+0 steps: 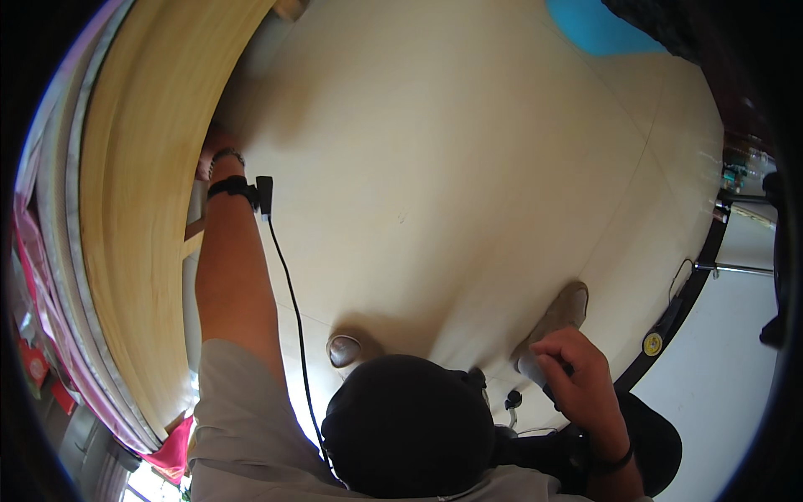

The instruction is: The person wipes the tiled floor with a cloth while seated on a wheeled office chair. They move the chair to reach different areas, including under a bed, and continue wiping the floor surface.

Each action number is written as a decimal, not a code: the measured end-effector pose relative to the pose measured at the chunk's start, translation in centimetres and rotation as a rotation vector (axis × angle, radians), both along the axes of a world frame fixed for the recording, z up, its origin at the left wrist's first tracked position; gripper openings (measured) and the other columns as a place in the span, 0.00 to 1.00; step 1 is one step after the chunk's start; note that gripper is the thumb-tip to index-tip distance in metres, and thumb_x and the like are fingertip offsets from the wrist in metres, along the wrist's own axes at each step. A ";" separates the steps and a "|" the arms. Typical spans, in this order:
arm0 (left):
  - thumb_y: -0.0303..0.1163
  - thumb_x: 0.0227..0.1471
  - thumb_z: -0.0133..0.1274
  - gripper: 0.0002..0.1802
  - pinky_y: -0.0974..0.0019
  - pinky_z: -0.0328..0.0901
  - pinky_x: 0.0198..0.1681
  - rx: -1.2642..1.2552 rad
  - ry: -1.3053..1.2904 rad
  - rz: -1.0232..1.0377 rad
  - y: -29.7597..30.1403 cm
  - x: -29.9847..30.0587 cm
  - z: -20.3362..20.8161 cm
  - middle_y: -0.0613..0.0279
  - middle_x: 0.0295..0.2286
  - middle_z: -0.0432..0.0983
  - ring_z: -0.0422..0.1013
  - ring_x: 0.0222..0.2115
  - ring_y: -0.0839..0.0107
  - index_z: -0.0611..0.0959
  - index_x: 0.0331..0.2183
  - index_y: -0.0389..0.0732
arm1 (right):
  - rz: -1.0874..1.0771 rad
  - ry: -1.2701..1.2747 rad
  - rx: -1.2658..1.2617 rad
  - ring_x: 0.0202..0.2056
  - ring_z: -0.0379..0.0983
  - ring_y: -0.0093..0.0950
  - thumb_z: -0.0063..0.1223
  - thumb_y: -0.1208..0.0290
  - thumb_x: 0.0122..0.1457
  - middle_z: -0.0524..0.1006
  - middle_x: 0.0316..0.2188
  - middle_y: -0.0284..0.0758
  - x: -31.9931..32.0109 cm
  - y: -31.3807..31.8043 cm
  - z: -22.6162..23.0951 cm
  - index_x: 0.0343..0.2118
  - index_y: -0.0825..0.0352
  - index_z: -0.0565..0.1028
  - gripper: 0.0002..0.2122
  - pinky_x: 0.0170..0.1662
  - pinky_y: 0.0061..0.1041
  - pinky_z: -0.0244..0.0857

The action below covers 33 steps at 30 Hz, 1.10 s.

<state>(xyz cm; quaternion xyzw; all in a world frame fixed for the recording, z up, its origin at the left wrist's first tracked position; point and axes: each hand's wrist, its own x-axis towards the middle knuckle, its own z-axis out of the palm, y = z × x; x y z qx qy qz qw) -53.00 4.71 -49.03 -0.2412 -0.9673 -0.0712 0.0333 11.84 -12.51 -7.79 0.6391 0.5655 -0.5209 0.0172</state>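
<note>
Bed frame (138, 167) of pale wood runs down the left side of the head view, bent into an arc by the lens, with layered bedding (60, 192) along its far side. Its inner edge meets the view of the tiled floor (435, 167). The left forearm stretches up beside it, and the left hand (214, 144) is at that edge, partly hidden in shadow; I cannot tell whether its grip is wide, narrow or holding anything.

A beaded bracelet (227, 154) and a black strap (227, 186) circle the left wrist. Beside the strap sits a small black box (265, 194), from which a black cable (293, 297) runs down toward the lower edge.

At lower right, well apart from the frame, the right hand (581, 376) has its fingers bent inward; how tight that grip is, or whether something lies within it, I cannot tell. A dark band (617, 462) rings the right wrist.

Near the right hand is a brown shoe (569, 308), and a second shoe (344, 349) shows farther left, just above a rounded black shape (410, 427). Pink cloth (174, 452) hangs at lower left. A blue object (604, 27) enters at upper right, and a round yellow label (652, 344) marks a black edge beside a white surface (719, 360).
</note>
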 end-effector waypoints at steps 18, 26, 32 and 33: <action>0.65 0.74 0.42 0.31 0.16 0.56 0.73 0.065 0.114 -0.596 10.4 12.5 5.7 0.61 0.77 0.66 0.60 0.75 0.31 0.72 0.74 0.84 | -0.072 0.041 -0.006 0.40 0.83 0.32 0.63 0.82 0.69 0.84 0.42 0.40 1.4 0.5 0.7 0.47 0.70 0.86 0.07 0.43 0.28 0.76; 0.44 0.69 0.59 0.29 0.24 0.60 0.69 0.016 0.028 -0.936 -4.5 28.4 8.9 0.63 0.70 0.70 0.64 0.70 0.44 0.80 0.69 0.71 | -0.057 0.071 0.054 0.40 0.82 0.30 0.63 0.83 0.69 0.84 0.42 0.39 1.1 -1.6 1.2 0.48 0.70 0.86 0.08 0.44 0.28 0.76; 0.37 0.59 0.66 0.35 0.27 0.64 0.60 0.058 -0.334 -1.248 -16.8 38.0 12.9 0.62 0.70 0.70 0.66 0.65 0.47 0.83 0.67 0.66 | 0.014 0.096 0.106 0.40 0.82 0.31 0.62 0.82 0.70 0.83 0.43 0.39 0.1 -2.7 2.0 0.48 0.70 0.85 0.07 0.46 0.29 0.76; 0.35 0.59 0.67 0.34 0.29 0.64 0.60 0.071 -0.442 -1.302 -18.1 38.5 13.3 0.61 0.69 0.72 0.67 0.64 0.47 0.84 0.66 0.64 | 0.024 0.092 0.114 0.40 0.82 0.31 0.62 0.82 0.70 0.83 0.43 0.39 -0.1 -3.0 2.2 0.48 0.70 0.85 0.07 0.46 0.29 0.76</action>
